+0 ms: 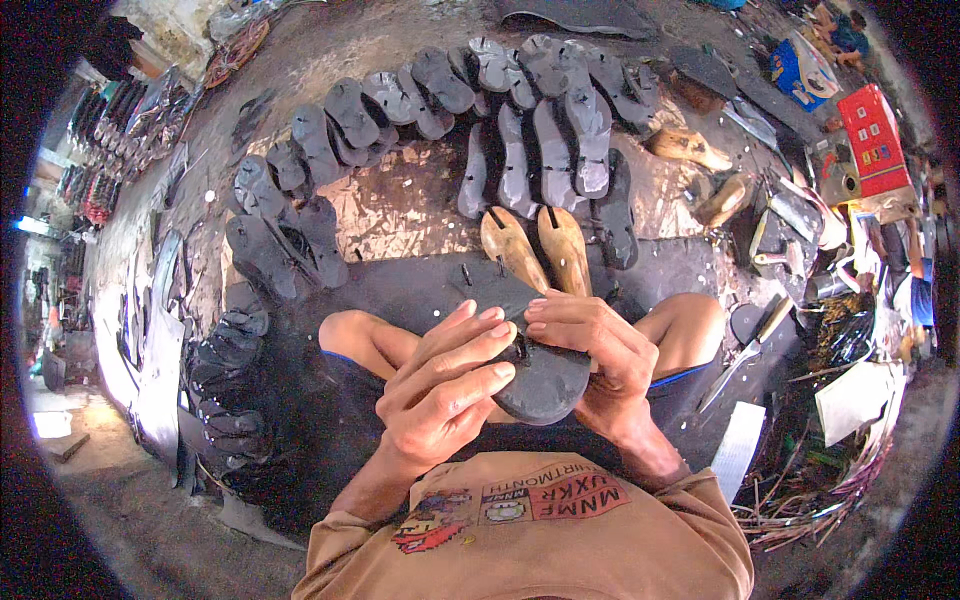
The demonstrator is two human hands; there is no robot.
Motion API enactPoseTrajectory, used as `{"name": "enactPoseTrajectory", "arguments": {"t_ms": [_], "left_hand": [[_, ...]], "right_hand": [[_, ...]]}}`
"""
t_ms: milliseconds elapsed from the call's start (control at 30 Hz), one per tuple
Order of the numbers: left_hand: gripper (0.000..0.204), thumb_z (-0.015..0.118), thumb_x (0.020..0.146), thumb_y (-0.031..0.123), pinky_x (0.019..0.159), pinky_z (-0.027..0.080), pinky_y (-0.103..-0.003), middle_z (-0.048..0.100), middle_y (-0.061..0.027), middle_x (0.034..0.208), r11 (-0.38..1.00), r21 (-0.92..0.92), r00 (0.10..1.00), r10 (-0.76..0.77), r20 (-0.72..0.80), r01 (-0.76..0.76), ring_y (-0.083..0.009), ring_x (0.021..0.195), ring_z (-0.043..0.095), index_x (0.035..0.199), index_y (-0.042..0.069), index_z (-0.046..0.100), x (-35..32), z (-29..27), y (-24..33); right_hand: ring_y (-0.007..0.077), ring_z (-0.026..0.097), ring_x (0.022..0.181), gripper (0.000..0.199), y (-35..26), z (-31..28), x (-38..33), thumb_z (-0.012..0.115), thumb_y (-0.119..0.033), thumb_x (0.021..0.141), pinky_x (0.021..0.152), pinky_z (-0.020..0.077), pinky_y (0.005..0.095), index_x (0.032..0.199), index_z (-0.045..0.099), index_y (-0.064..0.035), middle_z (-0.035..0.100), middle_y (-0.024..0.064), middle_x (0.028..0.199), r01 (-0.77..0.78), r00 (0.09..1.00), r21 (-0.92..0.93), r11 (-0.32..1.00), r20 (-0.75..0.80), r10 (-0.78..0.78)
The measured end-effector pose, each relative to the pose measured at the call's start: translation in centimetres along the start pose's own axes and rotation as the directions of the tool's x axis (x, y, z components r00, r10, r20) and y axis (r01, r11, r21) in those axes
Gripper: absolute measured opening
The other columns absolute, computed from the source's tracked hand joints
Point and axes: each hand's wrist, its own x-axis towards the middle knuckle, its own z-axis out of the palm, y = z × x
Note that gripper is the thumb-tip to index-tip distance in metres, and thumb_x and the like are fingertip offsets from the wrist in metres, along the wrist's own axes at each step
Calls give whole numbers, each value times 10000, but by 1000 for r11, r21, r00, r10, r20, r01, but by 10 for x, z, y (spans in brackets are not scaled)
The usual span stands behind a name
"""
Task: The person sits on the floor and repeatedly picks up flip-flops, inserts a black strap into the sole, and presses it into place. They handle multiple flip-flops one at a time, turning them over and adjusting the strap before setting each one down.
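Observation:
In front of my chest, my left hand [440,390] and my right hand [605,355] grip a black sandal sole [545,390] between them. The fingers of my left hand lie across its left side, near a small dark strap piece standing up from its surface. My right fingers bend over the opposite edge, and the thumbs are mostly hidden. Just beyond the hands, two wooden foot-shaped lasts [514,250] with slotted ends lie side by side. Past them, several long grey-black soles [553,150] are laid in a row.
More soles [350,112] curve in an arc from far to left. Black strapped sandals [232,350] pile up at the left. On the right lie a knife [745,355], another wooden last [690,148], a red box [872,140] and a bundle of thin strips [820,500].

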Motion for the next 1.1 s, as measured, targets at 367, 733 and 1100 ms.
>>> {"name": "enactPoseTrajectory", "arguments": {"t_ms": [367,733,1100], "left_hand": [[353,793,855,-67,1086,550,-566,742,-164,1147,991,-120,995,-68,-68,59,-344,1142,754,1166,9,643,-7,3,-10],[343,776,838,-29,921,572,-439,708,-188,1154,959,-6,951,-281,126,284,-313,995,723,1140,24,622,-28,7,-51],[498,642,1078,256,1213,417,-723,608,-123,1530,208,-973,548,-827,-123,97,-376,1466,546,1526,82,511,-7,-34,-160]], "right_hand": [[363,756,1136,507,8,11,-6,875,-32,665,1063,602,488,1160,768,-28,783,130,1150,-68,998,48,997,-1,68],[368,689,1250,713,73,7,-32,947,-177,764,1084,539,474,1401,668,-18,717,186,1319,-345,936,47,937,90,340],[252,639,1278,712,148,6,-81,741,-322,970,1087,510,388,1563,539,17,676,137,1424,-698,631,430,573,-8,776]]}}
